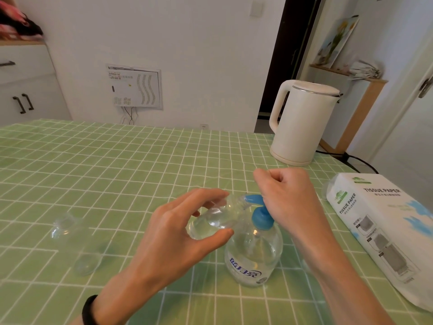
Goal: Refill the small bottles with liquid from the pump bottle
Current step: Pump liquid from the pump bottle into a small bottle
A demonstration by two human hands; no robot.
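The left hand [178, 231] is gripping a small bottle [215, 219], with thumb and fingers curled round it, and is tipping it sideways so its mouth is meeting the blue spout [254, 199] of the pump bottle [253, 254]. The pump bottle is standing on the counter [117, 172], right under both hands. The right hand [288, 198] is pressing its edge down on the blue pump top [261, 218]. Its grip is curled into a loose fist, and nothing is showing inside it. Things could be going wrong from here: if the mouth is slipping off the spout, liquid may be squirting onto the green checked cloth — and a hard push might be tipping the pump bottle, since no hand is holding its body. Too many pumps could be making the small bottle spill over. Two blurry clear bottles [65, 227] are sitting to the left. The white pack [384, 219] on the right is saying "TISSUE PAPER" twice. The pump bottle's label is showing blue Chinese writing — I am not reading it for sure.
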